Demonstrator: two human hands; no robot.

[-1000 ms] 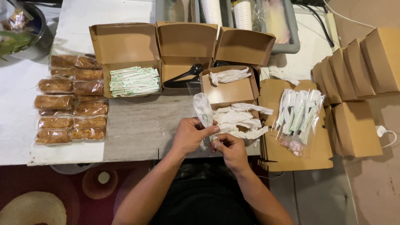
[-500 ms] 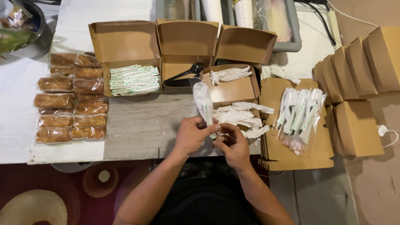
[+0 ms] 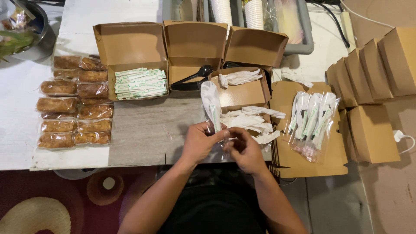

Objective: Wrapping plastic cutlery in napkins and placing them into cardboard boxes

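1. Two hands work at the near edge of the table (image 3: 143, 130). The left hand (image 3: 200, 142) is closed on one clear cutlery packet (image 3: 212, 106), which stands upright above its fingers. The right hand (image 3: 245, 149) is curled just beside it, fingertips at the packet's lower end; whether it grips anything cannot be told.
2. Three open brown boxes (image 3: 190, 43) stand in a row beyond the hands, and a fourth open box (image 3: 242, 93) sits just past the right hand.
3. About twelve wrapped pastries (image 3: 73, 104) lie in two columns well left of the left hand.
4. About six closed brown boxes (image 3: 372, 86) stand far to the right of the right hand.
5. The table has a grey middle and a white part to the left; below it shows a dark red patterned rug (image 3: 65, 199).
6. The leftmost open box holds white-and-green sachets (image 3: 141, 83), the middle one black plastic spoons (image 3: 193, 78).
7. White napkins (image 3: 253, 121) lie in and beside the fourth box, right of the packet.
8. Several filled clear packets (image 3: 312, 119) rest on flat cardboard (image 3: 303, 167), right of the right hand.
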